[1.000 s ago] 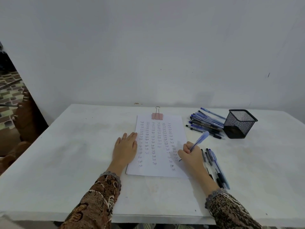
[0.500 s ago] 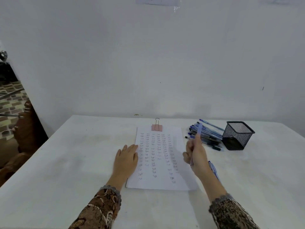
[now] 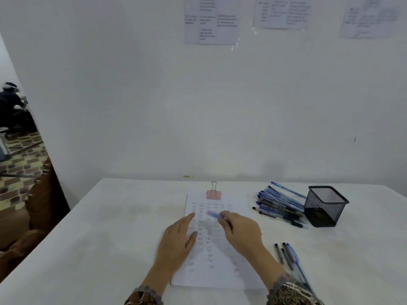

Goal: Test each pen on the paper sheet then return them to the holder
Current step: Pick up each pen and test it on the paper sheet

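**Pen lifted from the sheet**

The left hand (image 3: 178, 241) lies flat, fingers straight, on the paper sheet (image 3: 220, 280). The blue pen (image 3: 212, 214), writing a second ago, now hangs blurred above it, pinched in the right hand (image 3: 242, 234). That test looks finished. The holder (image 3: 324, 205) waits far right.

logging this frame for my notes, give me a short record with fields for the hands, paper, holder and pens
left hand: fingers straight, over the left part of the white paper sheet, blurred
right hand: pinches a blue plastic pen above the sheet, blurred
clip: pink binder clip on the sheet's far edge
holder: black wire-mesh pen holder, upright, no pens sticking out
pile: heap of blue and black pens between sheet and holder
near pens: few dark and blue pens beside the right forearm
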